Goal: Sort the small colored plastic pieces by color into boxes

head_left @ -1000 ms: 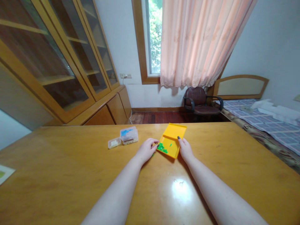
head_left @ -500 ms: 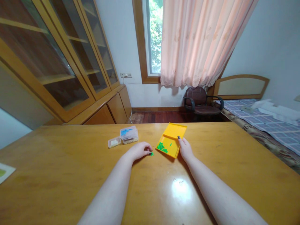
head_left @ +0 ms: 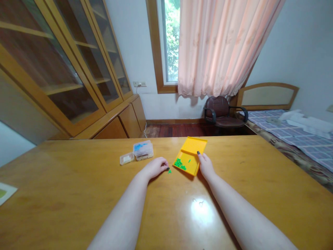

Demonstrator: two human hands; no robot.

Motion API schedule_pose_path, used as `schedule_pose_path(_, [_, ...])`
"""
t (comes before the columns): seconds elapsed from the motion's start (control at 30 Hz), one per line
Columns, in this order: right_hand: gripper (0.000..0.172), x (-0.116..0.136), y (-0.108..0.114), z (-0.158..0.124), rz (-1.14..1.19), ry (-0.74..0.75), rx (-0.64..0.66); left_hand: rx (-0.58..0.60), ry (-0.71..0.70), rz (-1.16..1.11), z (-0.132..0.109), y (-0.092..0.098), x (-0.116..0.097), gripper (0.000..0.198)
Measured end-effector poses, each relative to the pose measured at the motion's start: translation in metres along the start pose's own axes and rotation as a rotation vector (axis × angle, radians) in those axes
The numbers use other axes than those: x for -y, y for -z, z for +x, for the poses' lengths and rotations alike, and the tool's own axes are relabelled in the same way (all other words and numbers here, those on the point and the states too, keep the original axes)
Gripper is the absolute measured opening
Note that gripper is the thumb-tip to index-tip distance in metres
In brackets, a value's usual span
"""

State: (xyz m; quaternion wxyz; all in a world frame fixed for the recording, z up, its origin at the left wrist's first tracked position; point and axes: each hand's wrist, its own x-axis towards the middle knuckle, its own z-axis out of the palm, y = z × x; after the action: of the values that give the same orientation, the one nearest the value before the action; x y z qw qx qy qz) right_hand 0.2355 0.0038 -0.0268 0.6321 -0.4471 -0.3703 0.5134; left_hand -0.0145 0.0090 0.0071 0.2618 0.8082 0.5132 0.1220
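Since a second ago my left hand (head_left: pixel 156 166) has drawn back toward nine o'clock, from the rim of the yellow case (head_left: pixel 194 145) to the loose green pieces (head_left: pixel 169 171) on the table (head_left: pixel 104 208). Its fingers are bunched beside them; I cannot tell whether a piece is pinched there. My right hand (head_left: pixel 207 167) has stayed put, gripping the open case at its three o'clock edge, thumb over the rim, other fingers hidden. Inside the case, a green heap (head_left: pixel 179 164) sits at eight o'clock, with a single green piece (head_left: pixel 189 161) toward two or three o'clock from it. At eleven o'clock from my left hand stands a clear box (head_left: pixel 143 150), with a smaller box (head_left: pixel 127 158) at its eight o'clock.
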Motion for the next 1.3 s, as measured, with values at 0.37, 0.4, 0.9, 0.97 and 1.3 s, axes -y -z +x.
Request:
schedule_pose_path(0.37, [0.043,-0.001,0.002,0.001,-0.068,0.015,-0.005,-0.297,-0.074,-0.005,0.006,-0.012,-0.030,0.036])
schedule_pose_path(0.4, [0.044,-0.002,0.003,0.001,-0.074,0.012,-0.006,-0.280,-0.064,0.007,0.005,-0.008,-0.026,0.031])
schedule_pose_path(0.9, [0.046,0.000,0.002,0.000,-0.068,0.022,0.006,0.128,-0.092,-0.012,-0.006,0.004,-0.008,0.022])
schedule_pose_path(0.97, [0.046,0.000,0.002,0.000,-0.069,0.022,0.006,0.123,-0.065,0.006,-0.006,0.004,-0.010,0.019])
schedule_pose_path(1.3, [0.043,-0.006,0.005,0.003,-0.061,0.017,0.006,0.080,-0.044,0.048,-0.003,0.000,-0.005,0.016])
